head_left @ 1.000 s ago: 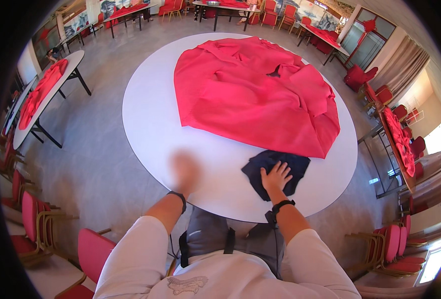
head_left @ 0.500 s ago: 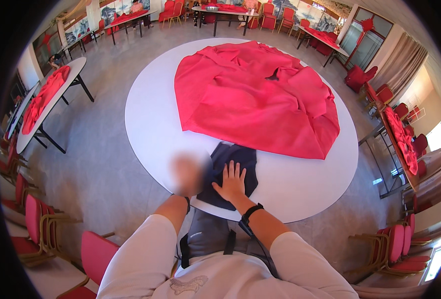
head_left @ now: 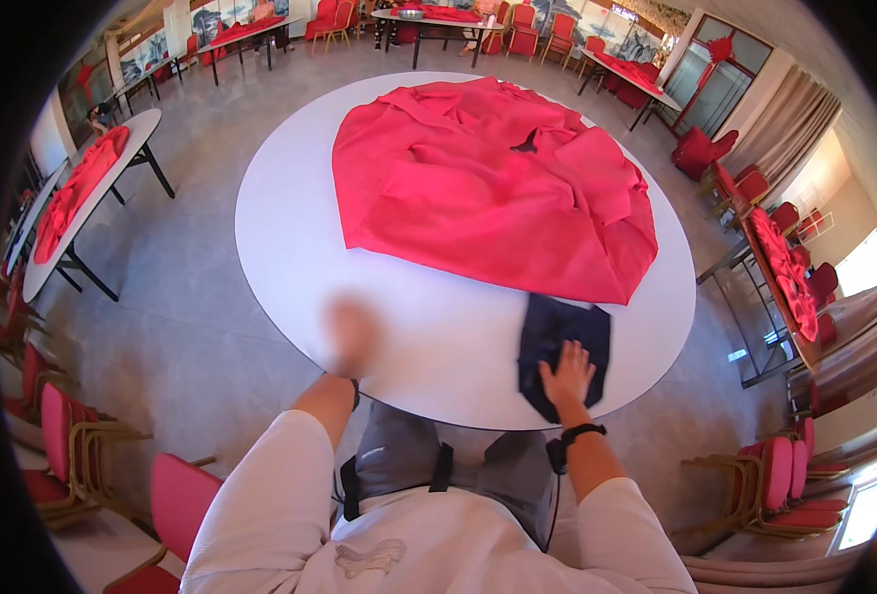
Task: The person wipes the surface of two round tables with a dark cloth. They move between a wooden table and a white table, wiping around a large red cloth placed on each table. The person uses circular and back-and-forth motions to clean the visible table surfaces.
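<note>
A dark navy cloth lies folded on the white round table, close to its front right edge. My right hand presses on it from above, palm down with the fingers stretched out. To the left, my left hand is over the table's near left part; it is blurred, so its fingers cannot be made out, and no held thing shows. A large red cloth is spread in loose folds across the far part of the table. The navy cloth's far edge lies near the red cloth's front edge.
Other tables with red cloths stand around the room, such as a white table at left and a table at right. Stacked red chairs are at the near right, and a red chair stands close at my left.
The navy cloth has moved right along the table's near edge, with my right hand flat on it. My left hand stays at the left, now farther from the cloth.
</note>
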Action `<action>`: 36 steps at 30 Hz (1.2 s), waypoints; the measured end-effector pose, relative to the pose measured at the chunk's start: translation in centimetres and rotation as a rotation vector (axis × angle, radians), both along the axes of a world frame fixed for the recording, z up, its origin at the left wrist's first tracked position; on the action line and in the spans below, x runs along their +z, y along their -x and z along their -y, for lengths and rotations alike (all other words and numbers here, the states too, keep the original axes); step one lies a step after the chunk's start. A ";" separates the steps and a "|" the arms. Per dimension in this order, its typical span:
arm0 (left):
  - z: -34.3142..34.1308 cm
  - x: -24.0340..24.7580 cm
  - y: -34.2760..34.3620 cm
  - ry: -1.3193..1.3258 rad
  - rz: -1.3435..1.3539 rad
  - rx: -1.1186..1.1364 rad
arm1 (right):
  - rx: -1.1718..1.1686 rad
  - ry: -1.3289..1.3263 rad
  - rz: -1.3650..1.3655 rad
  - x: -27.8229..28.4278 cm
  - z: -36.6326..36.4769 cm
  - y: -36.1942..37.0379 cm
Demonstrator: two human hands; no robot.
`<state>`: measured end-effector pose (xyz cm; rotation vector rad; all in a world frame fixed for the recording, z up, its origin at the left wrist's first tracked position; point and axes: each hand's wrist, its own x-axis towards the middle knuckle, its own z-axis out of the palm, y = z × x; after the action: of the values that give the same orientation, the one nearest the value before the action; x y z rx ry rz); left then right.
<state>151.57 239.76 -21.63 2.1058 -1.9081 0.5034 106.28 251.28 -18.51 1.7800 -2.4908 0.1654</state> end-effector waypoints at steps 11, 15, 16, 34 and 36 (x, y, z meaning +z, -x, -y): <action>-1.3 2.3 0.1 -0.088 -0.357 -0.050 | -0.418 -0.027 0.018 0.2 3.6 1.9; -1.3 2.4 0.2 -0.095 -0.344 -0.042 | -0.264 -0.027 0.002 0.3 9.0 -4.4; -1.3 2.4 0.3 -0.089 -0.339 -0.042 | -0.227 -0.041 -0.017 0.4 10.1 -6.1; -1.3 3.0 0.3 -0.088 -0.344 -0.004 | 0.707 -0.057 0.117 3.4 4.0 -24.8; -1.2 2.8 0.7 -0.100 -0.330 -0.007 | 0.659 -0.047 0.115 3.1 3.4 -21.9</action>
<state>150.85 241.00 -18.82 2.0866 -1.7809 0.0521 128.19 247.83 -15.45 2.6071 -1.8792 0.2490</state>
